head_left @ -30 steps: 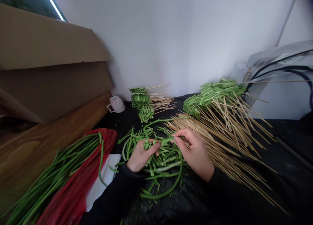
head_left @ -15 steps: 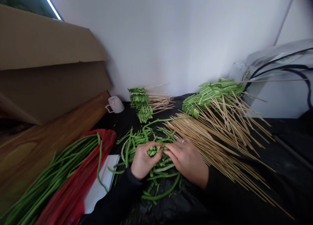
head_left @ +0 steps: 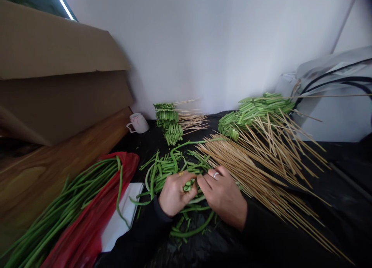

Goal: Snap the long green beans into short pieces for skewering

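Green bean pieces [head_left: 188, 185] sit bundled in the left hand [head_left: 174, 196], their cut ends showing in the ring of thumb and forefinger; this bundle is just above the near part of the bean heap [head_left: 163, 168], which serves as the landmark here. The left hand is curled firmly around the bundle; the right hand [head_left: 223, 198] has its fingers bent and drawn together, the tips meeting the left hand at the bundle's side; whether they pinch a piece of their own cannot be told, since the knuckles hide it.

The step in hand looks like snapping or gathering short lengths into one fistful; the next move would seem to call for the left hand to keep its hold firm while the right fingers set any further piece level with the rest, without squeezing the bundle askew.

Right of the heap lie the loose skewers [head_left: 247, 171], their near-wall ends close beside it; beyond the heap, toward the wall, stands a smaller stack of skewered beans [head_left: 167, 118]; beyond it and to the right is a larger skewered pile [head_left: 258, 109]; left of the heap, long whole beans [head_left: 72, 200] rest on a red bag [head_left: 77, 231], with a white sheet [head_left: 123, 211] between bag and heap.
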The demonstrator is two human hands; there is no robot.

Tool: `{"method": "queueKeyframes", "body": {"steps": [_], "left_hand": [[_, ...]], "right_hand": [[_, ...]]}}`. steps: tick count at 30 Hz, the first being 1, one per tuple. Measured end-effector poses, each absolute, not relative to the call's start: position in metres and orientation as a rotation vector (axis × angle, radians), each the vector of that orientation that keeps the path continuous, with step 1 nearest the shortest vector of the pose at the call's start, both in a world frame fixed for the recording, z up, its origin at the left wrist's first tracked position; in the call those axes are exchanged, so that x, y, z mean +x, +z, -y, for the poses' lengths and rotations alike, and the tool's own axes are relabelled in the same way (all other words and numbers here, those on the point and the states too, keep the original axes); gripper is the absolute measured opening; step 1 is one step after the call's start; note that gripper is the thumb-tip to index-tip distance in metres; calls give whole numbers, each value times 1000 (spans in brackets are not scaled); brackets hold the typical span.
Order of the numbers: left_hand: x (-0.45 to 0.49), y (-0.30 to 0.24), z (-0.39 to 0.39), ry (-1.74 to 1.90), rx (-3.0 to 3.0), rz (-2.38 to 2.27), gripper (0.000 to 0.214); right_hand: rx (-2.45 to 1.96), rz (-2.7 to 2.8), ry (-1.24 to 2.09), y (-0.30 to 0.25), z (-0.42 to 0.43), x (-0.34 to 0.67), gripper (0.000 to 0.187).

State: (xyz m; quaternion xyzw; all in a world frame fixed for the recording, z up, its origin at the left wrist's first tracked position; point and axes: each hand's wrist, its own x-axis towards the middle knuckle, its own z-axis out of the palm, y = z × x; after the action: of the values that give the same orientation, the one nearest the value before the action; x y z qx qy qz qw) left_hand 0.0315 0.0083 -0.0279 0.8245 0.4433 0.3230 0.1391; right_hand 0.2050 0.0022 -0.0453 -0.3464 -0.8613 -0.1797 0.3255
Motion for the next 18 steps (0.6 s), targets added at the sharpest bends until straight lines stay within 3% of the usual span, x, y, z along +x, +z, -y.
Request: {"method": "queueKeyframes", "body": {"steps": [9,18], "left_hand": [[28,-13,-12,892,1600,-1168,14],[34,-21,-13,868,1287,-1074,16]], "right_hand": [[-750,2169,-564,-38,3,205,18],[-805,2099,-358,-36,5,203,14]]}}
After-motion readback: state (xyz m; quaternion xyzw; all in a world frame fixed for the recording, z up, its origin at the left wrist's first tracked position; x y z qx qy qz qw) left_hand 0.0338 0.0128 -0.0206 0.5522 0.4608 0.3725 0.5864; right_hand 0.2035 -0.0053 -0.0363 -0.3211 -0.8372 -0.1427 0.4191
